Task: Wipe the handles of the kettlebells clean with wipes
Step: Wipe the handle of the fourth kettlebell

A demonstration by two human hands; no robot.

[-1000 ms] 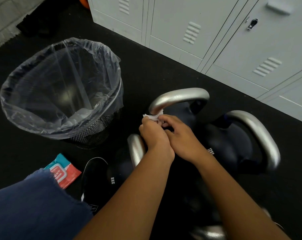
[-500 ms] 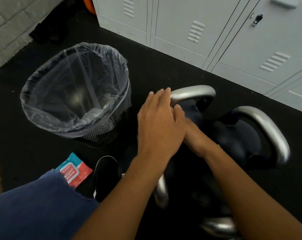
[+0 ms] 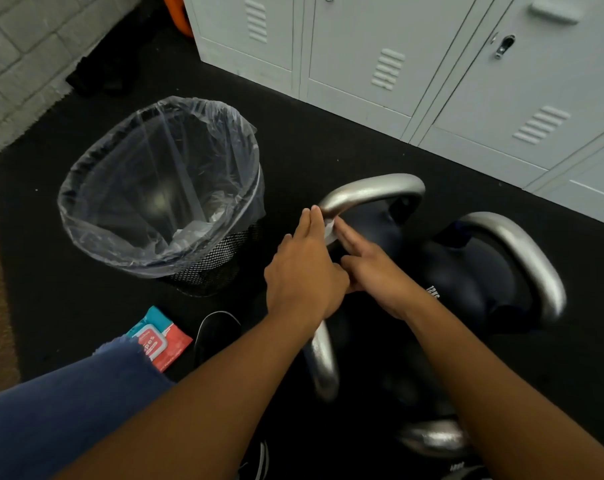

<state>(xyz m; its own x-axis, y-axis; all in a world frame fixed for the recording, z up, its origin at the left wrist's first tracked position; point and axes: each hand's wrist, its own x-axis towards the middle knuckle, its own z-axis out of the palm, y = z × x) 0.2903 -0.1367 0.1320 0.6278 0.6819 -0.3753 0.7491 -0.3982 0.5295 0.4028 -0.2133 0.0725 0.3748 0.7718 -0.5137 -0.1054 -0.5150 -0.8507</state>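
the left hand point(image 3: 305, 271) lies flat with its fingers straight, their tips against the left end of the far kettlebell's silver handle point(image 3: 371, 194). the right hand point(image 3: 375, 270) reaches in from the right, its fingers also straight, and the two hands meet at that spot, touching each other. a white wipe point(image 3: 329, 230) sits pressed between the two sets of fingers against the handle's left leg; only a small strip of it shows.

that kettlebell point(image 3: 369, 226) is dark-bodied and stands on the black floor point(image 3: 311, 143) in the middle of the view. a second kettlebell point(image 3: 473, 271) stands just to its right, with a broad silver handle point(image 3: 532, 265) arching on its right side. a third silver handle point(image 3: 323, 362) shows near, below the left wrist, and another blurred one lies at the near edge by the right forearm.

to the left stands a mesh bin point(image 3: 162, 188) lined with a clear bag, with crumpled white material at the bottom. near it, a red and teal pack of wipes point(image 3: 162, 337) lies on the floor, partly behind a blue-clad knee point(image 3: 61, 420). a black shoe point(image 3: 215, 336) is just right of the pack. grey lockers point(image 3: 432, 64) run along the far right.
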